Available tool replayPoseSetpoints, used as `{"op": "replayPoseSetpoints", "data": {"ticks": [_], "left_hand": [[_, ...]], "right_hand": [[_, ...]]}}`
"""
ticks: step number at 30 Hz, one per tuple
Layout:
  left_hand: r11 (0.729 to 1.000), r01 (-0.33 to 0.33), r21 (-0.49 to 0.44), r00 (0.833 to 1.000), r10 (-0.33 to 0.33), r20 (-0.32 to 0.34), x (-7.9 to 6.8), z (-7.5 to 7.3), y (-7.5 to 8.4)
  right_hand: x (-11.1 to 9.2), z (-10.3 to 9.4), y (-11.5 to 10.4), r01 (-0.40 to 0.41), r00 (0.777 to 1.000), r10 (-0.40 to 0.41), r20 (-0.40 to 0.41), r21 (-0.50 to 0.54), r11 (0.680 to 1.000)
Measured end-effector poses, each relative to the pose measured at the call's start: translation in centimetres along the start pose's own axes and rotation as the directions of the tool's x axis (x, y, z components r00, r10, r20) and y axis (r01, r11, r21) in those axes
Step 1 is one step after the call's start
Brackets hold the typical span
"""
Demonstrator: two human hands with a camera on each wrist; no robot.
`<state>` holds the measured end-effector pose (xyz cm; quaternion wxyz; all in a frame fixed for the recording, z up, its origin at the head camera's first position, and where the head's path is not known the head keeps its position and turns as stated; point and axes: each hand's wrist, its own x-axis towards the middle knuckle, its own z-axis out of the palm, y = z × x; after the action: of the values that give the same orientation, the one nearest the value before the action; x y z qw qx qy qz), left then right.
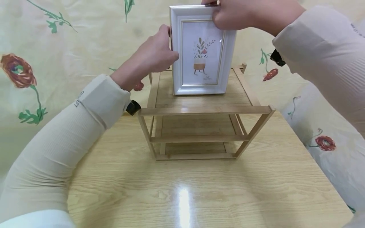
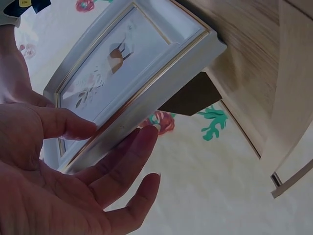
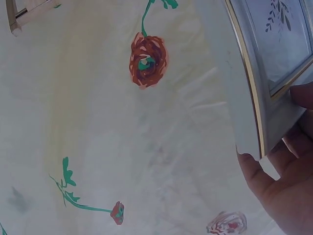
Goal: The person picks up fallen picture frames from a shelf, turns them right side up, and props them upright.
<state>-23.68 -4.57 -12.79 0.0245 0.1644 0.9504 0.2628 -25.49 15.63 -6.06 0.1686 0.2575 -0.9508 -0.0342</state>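
Observation:
A white picture frame (image 1: 177, 76) with a potted-plant print stands upright on the top shelf (image 1: 196, 100) of a small wooden rack. My left hand (image 1: 155, 52) grips its left side, thumb on the front and fingers behind the edge. At the upper right corner my right hand (image 1: 239, 14) holds the frame, with the thumb over the front. In the left wrist view a dark stand flap (image 2: 193, 95) juts out behind the frame, its lower end at the wooden shelf. The right wrist view has the right fingers (image 3: 257, 178) under the frame's corner.
The three-tier rack (image 1: 199, 138) stands on a light wooden table (image 1: 137, 186), close to a wall with floral covering (image 1: 85, 44). Raised rails (image 1: 205, 110) edge its top shelf. Past the table's right edge hangs more floral fabric (image 1: 322, 133).

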Motion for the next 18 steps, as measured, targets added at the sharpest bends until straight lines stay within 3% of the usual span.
{"op": "replayPoseSetpoints", "data": {"ticks": [8,18], "left_hand": [[1.000,0.012,0.006,1.000,-0.012,0.026,0.31,-0.11,-0.06],[0.999,0.015,0.044,1.000,-0.015,0.008,0.43,0.13,-0.08]], "right_hand": [[0.35,0.40,-0.01,-0.018,0.998,0.019,0.054,-0.031,0.999],[0.39,0.35,0.06,-0.030,0.997,0.031,0.072,-0.025,0.999]]}}
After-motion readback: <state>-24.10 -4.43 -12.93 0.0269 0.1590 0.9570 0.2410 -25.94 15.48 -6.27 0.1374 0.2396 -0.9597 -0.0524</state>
